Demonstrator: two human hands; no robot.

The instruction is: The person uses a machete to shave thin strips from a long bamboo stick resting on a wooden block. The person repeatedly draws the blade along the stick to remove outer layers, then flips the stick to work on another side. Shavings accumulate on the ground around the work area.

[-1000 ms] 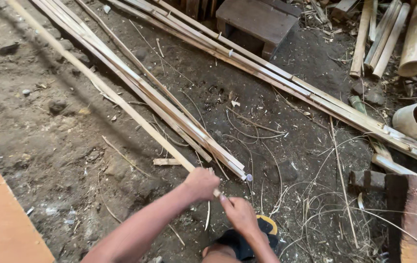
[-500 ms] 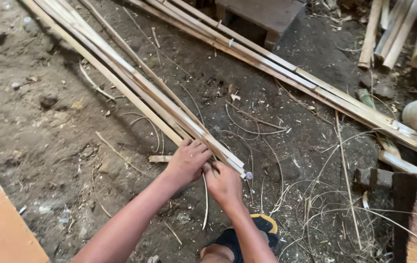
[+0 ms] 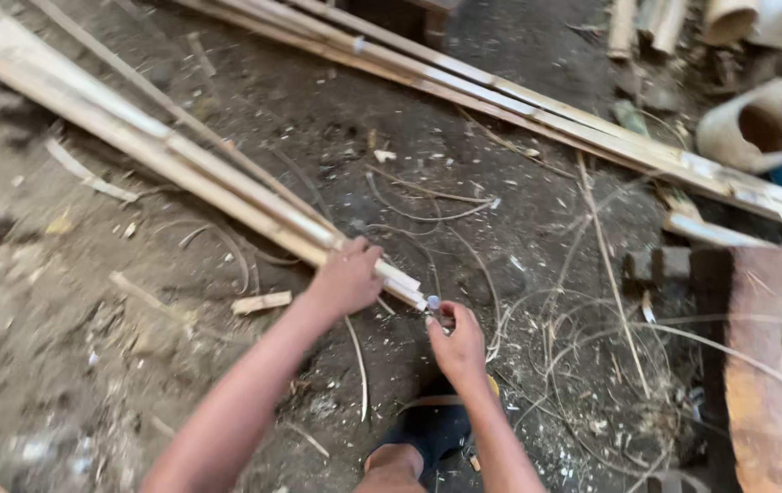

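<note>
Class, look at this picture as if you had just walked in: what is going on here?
A person crouches over a dirt floor strewn with shavings. The left hand grips the near end of a bundle of long bamboo strips lying on the ground. The right hand holds a small tool at that end; what kind is hard to tell. More strips lie beyond.

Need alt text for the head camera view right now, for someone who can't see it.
The left hand clasps the near end of a bundle of long bamboo strips on a dirt floor, while the right hand holds a small tool at the bundle's tip. More strips lie beyond.
</note>
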